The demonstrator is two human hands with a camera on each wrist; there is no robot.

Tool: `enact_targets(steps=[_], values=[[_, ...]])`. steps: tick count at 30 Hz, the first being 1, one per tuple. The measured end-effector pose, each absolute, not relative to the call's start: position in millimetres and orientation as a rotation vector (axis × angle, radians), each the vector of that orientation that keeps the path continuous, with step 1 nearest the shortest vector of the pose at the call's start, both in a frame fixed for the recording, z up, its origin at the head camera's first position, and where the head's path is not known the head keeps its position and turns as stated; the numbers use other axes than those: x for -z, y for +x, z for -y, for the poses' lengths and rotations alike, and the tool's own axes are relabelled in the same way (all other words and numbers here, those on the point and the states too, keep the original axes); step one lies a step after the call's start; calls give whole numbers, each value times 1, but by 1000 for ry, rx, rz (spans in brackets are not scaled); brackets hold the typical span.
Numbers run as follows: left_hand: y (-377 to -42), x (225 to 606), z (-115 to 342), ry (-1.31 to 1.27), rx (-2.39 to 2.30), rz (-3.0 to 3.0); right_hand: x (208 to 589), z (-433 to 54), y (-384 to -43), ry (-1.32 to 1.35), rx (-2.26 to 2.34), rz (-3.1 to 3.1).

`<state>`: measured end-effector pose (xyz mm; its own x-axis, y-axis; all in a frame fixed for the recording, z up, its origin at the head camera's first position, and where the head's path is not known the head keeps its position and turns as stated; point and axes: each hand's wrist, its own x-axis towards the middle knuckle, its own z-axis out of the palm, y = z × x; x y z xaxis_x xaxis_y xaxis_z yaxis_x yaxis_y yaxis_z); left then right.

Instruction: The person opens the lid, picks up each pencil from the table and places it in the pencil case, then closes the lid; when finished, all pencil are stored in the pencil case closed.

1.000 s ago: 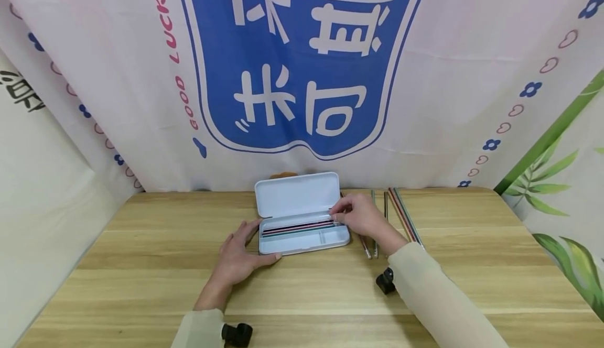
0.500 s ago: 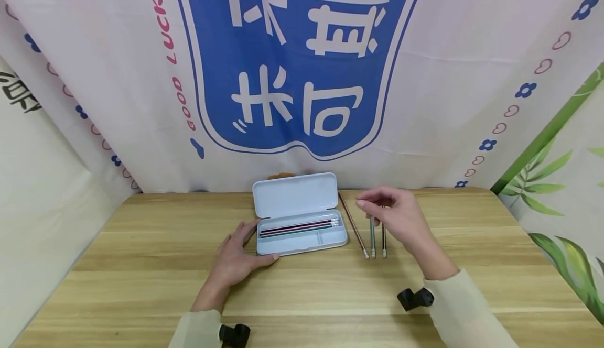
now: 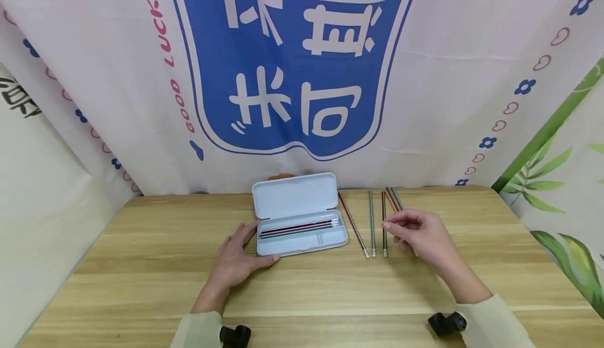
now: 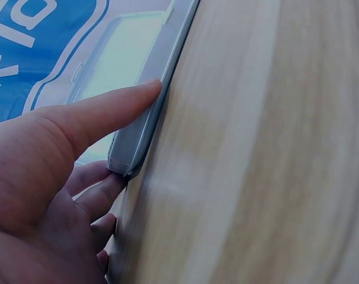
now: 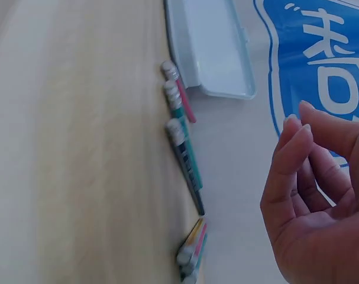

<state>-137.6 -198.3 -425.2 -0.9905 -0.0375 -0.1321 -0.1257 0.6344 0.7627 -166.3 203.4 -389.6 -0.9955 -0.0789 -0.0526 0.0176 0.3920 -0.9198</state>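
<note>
Lower and farther right than before, the right hand (image 3: 420,235) curls an empty grip near loose pencils (image 3: 371,222) on the counter (image 3: 321,295), these likely light, stiff, slick, best pinched mid-shaft, while the left hand (image 3: 234,261) holds the case (image 3: 290,244).
</note>
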Motion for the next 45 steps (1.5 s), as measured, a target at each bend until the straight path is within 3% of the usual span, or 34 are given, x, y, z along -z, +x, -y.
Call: enact_targets(steps=[21, 45], values=[[-139, 426, 199, -128, -1269, -2738, 414, -269, -155, 78, 1673, -2403], [-142, 427, 198, -109, -1232, -2728, 421, -284, -158, 117, 1523, -2402]])
